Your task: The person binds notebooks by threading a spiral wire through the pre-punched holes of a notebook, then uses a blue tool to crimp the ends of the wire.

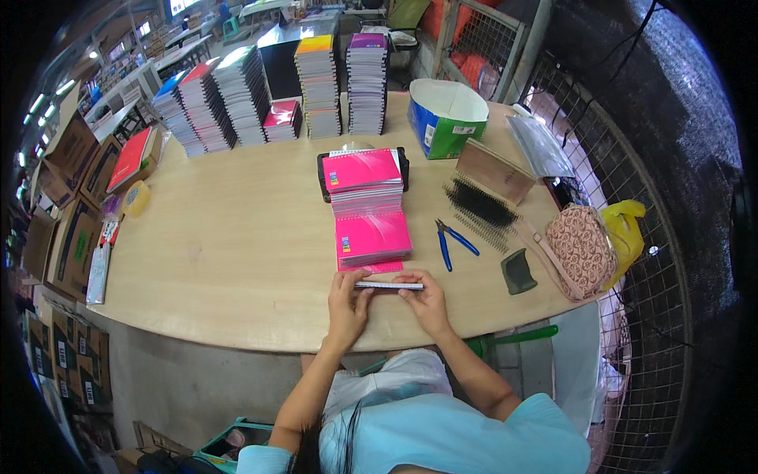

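Note:
A thin notebook (388, 285) is held edge-on near the table's front edge, its white page edges showing. My left hand (348, 304) grips its left end, and my right hand (424, 300) grips its right end, fingers closed on both sides. Just beyond my hands lies a stack of pink notebooks (373, 235). Behind it, a taller pile of pink notebooks (362, 169) rests on a black tray (405, 170). To the right lie blue-handled cutters (453, 243) with their handles apart.
Tall notebook stacks (320, 87) line the table's far side, beside a green-blue carton (448, 118). Black binding wires (482, 207), a dark block (519, 272) and a patterned pouch (580, 249) lie at right. Yellow tape (136, 199) sits at left, near cardboard boxes (71, 241).

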Action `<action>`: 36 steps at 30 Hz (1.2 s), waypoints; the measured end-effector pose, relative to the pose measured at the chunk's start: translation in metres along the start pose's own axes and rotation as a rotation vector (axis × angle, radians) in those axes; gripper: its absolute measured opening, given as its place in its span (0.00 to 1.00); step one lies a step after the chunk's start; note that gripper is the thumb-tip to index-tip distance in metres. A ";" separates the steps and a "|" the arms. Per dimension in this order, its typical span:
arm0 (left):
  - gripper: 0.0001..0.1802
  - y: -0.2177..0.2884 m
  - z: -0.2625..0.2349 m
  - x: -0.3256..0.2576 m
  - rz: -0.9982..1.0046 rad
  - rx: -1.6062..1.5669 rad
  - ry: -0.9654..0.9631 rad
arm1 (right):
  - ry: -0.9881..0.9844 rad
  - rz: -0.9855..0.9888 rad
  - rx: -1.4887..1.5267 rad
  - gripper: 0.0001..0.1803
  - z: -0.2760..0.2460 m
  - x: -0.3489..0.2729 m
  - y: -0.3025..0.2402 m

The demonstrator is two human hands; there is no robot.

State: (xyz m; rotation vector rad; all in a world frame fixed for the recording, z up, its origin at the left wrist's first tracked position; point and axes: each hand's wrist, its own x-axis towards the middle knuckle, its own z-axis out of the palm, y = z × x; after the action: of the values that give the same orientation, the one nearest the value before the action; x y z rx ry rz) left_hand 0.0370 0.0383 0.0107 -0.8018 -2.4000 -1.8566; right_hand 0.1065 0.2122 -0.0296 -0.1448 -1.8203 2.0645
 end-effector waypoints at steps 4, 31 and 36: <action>0.22 -0.004 0.013 -0.004 0.107 0.092 0.131 | 0.077 -0.070 -0.219 0.16 0.005 0.000 0.006; 0.24 -0.001 0.031 -0.013 0.191 0.128 0.168 | -0.293 -0.333 -0.844 0.10 -0.094 0.060 -0.107; 0.26 -0.011 0.037 -0.012 0.177 0.149 0.203 | -0.348 -0.050 -0.519 0.08 -0.073 0.026 -0.093</action>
State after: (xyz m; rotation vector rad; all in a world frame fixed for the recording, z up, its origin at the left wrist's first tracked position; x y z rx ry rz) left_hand 0.0543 0.0652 -0.0136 -0.7462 -2.2324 -1.5901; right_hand 0.1263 0.2974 0.0536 0.1315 -2.5133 1.6134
